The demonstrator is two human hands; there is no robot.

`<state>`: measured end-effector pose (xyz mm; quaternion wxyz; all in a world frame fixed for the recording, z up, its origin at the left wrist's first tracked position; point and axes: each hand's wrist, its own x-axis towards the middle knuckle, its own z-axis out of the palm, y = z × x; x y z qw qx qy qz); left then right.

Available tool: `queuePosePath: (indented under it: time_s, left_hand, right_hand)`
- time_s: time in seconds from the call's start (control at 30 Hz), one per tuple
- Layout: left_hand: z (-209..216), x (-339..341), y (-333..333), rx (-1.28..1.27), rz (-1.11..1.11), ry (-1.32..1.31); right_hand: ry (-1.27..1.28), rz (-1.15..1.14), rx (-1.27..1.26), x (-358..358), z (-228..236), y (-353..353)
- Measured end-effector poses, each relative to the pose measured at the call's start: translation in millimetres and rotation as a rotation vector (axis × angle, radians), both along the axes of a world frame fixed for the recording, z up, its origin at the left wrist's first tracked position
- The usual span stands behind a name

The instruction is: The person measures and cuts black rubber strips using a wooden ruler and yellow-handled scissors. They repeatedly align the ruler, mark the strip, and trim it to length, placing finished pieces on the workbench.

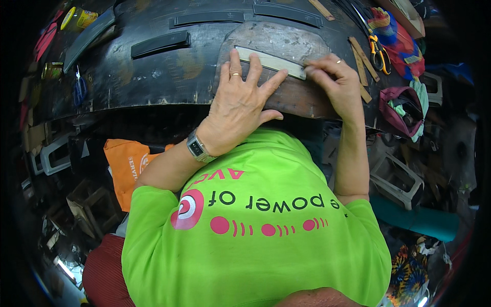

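Observation:
A pale, flat strip with a dark border (276, 62) lies at a slant on a worn board (279, 38). The fingers of my left hand (238, 102) are spread apart, with their tips resting on the strip and its near edge. At the strip's right end, my right hand (337, 79) has thumb and forefinger pinched together on the edge. Those fingertips partly hide what lies between them.
Black oblong pieces (161, 44) lie on the dark table (123, 94) beyond my hands. At right are yellow-handled scissors (377, 51), wooden sticks (362, 61) and a maroon pouch (401, 110). Blue-handled scissors (80, 89) and a yellow tin (84, 19) are left.

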<state>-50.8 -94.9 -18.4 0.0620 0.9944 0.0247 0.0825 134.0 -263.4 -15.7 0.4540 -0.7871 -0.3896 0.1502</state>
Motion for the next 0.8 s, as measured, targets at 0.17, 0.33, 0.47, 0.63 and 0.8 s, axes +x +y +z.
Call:
queuePosePath:
  time_s: [0.17, 0.33, 0.47, 0.63, 0.8]
  left_hand:
    - [4.0, 2.9, -0.3, 0.021, 0.004, 0.049]
    - [5.8, 5.0, -5.0, 0.072, 0.012, 0.077]
    - [5.5, 4.7, -3.6, 0.076, 0.009, 0.094]
    - [5.2, 4.8, -4.1, 0.063, 0.014, 0.095]
    - [5.9, 6.0, -4.4, 0.056, 0.016, 0.091]
  right_hand:
    - [0.144, -0.217, 0.51, 0.4, -5.3, -4.9]
    - [0.459, -0.137, 0.478, -15.6, -7.5, -11.6]
    - [0.469, -0.105, 0.587, -28.1, -20.1, -3.9]
    - [0.311, -0.144, 0.428, -28.2, -25.5, -0.6]
    - [-0.128, -0.159, 0.248, -38.3, -19.6, 11.4]
